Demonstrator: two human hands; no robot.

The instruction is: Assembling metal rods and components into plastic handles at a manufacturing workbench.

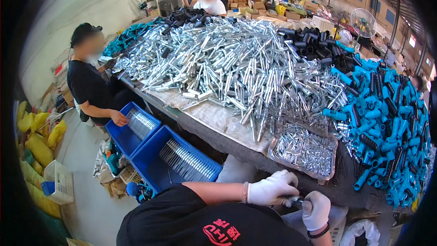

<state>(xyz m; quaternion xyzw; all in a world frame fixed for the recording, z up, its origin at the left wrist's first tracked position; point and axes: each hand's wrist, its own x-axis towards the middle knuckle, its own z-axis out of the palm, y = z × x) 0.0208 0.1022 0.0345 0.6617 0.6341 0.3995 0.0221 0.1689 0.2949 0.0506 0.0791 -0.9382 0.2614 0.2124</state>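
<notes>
At a worktop (218,113) heaped with silver rods (218,64) and blue handles (382,118), pinching a small metal part (296,199) between gloved left hand (271,189) and right hand (316,210), near a shallow tray (335,156).

So the left forearm (221,192) is bare and runs nearly level from a black short sleeve (168,207) toward the right, with a thin pale band (245,192) round the left wrist (240,192). The white-gloved left hand (273,190) is knuckles up, fingers bent down in a pinch. White-gloved right hand (315,210) is just beside it, fingers curled in toward the left one, dark beaded bracelet (318,231) on the right wrist (322,239) below, right by the bottom edge tbh.
</notes>
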